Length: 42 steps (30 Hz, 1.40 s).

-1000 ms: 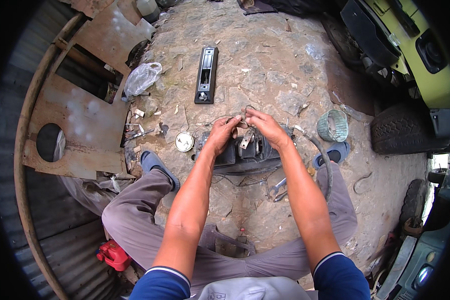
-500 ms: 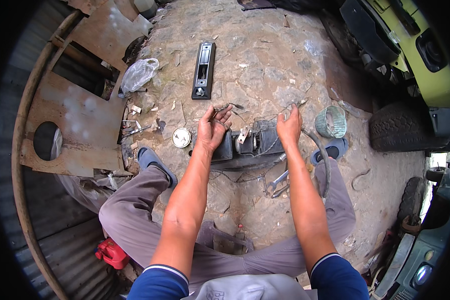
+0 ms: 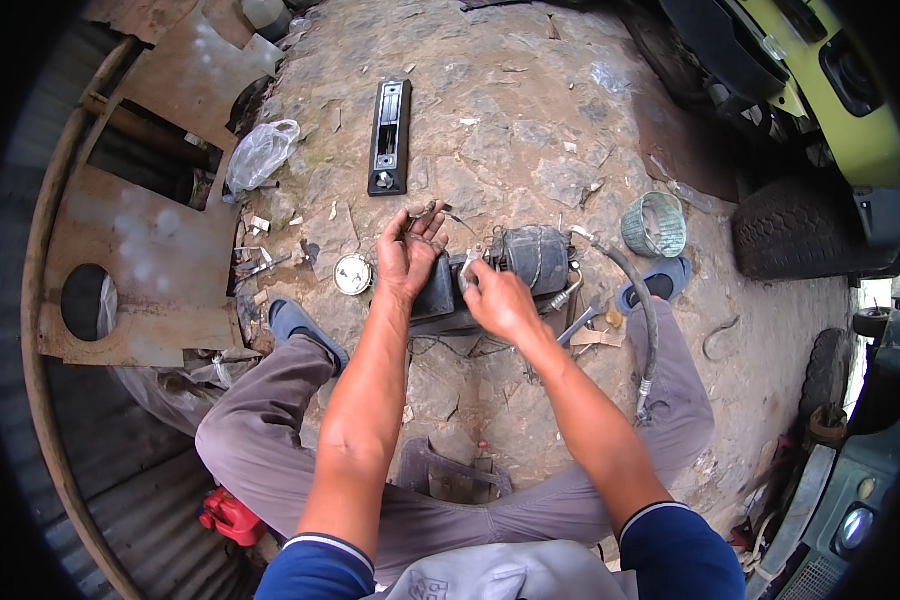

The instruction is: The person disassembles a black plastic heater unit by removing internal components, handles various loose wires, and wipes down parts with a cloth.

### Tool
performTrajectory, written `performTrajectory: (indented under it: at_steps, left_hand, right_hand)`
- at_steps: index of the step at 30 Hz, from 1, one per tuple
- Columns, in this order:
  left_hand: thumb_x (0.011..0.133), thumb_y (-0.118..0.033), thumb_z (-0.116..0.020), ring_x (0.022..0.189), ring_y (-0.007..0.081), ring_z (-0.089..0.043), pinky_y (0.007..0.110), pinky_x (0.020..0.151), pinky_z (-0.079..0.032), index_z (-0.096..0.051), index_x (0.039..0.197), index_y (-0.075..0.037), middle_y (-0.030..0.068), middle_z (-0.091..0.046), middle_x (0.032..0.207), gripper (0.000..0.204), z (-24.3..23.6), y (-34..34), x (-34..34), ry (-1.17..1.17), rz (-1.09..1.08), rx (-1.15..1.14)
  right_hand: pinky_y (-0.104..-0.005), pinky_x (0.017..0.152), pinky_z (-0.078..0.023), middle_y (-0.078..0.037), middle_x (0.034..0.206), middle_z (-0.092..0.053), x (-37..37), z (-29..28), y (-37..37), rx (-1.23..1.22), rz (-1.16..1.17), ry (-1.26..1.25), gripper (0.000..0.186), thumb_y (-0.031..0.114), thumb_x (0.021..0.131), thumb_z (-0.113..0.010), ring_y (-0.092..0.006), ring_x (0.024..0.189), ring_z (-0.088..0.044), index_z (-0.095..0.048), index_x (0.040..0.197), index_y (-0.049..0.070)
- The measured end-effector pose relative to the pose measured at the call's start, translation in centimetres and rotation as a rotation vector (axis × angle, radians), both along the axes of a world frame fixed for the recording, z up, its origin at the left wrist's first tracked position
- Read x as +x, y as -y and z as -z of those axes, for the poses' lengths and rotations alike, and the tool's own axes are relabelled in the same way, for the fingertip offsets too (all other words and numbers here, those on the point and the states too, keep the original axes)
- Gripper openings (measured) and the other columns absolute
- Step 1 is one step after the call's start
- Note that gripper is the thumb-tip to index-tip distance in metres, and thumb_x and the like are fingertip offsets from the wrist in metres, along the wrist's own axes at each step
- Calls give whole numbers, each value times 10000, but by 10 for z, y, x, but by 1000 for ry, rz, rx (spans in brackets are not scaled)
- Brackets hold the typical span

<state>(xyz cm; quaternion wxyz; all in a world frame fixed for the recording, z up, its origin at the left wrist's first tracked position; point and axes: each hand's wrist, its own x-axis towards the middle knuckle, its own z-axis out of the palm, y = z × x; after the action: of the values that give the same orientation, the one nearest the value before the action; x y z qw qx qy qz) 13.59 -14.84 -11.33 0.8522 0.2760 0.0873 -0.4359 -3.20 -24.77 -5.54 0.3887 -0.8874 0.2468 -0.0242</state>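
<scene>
A black unit with rounded housings (image 3: 532, 258), perhaps a blower, lies on the stone floor between my feet. Palm up over its left end, my left hand (image 3: 410, 255) has its fingers curled round a thin dark wire (image 3: 454, 216) with small fittings. My right hand (image 3: 498, 300) is closed at the unit's middle, thumb and finger pinching a small pale metal tab (image 3: 471, 262). A thick black hose (image 3: 638, 278) with metal ends curves from beside the unit to my right leg. Near the unit's right end lies a wrench (image 3: 580, 322).
A long black panel (image 3: 389, 140) lies ahead, with a clear plastic bag (image 3: 262, 155) to its left. A round tin (image 3: 353, 274) and a greenish basket (image 3: 654, 226) flank the unit. Rusty sheet metal (image 3: 160, 250) leans left; a tyre (image 3: 800, 242) stands right.
My right hand has left the hose end and moved left to the metal tab at the unit's middle. The left hand still holds the wire. The hose now rests unheld.
</scene>
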Motion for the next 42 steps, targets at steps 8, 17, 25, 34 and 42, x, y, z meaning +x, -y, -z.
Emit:
performTrajectory:
  at_steps: [8,17,25,34,42]
  left_hand:
    - [1026,-314,-453,1133,271,-601,449,967,-455,-646,1071,-74,194,-624,1317,312,3,1,0,-7,10,-14]
    - [1011,-327,-495,1116,285,-612,459,979,-466,-636,1076,-54,201,-640,1280,314,4,8,0,4,23,-1]
    - [978,-373,-579,1146,296,-603,487,1014,-457,-650,1044,-82,193,-654,1223,307,3,6,0,80,2,69]
    - [974,-380,-599,1323,333,-505,522,1088,-394,-595,1132,-75,201,-574,1336,344,-8,7,-3,141,-3,162]
    - [968,-317,-620,1295,314,-533,498,1086,-398,-545,1230,-8,200,-579,1328,412,-3,15,-3,212,36,219]
  right_hand:
    - [-480,553,-563,-193,666,-677,-26,39,-41,-314,-60,-57,241,243,919,-636,-370,628,-697,-568,937,13]
    - [-498,716,-528,-173,856,-670,-53,86,-34,-212,-78,-91,233,279,894,-647,-349,888,-662,-648,901,46]
    - [-499,757,-489,-210,838,-644,-134,-41,-20,101,-793,-319,256,256,848,-606,-379,917,-616,-664,891,11]
    - [-524,769,-496,-245,818,-662,-175,-121,7,295,-824,-633,264,273,867,-579,-434,842,-649,-630,835,16]
    - [-487,806,-519,-189,862,-691,-194,-91,-3,185,-879,-696,279,301,879,-589,-382,892,-671,-659,862,32]
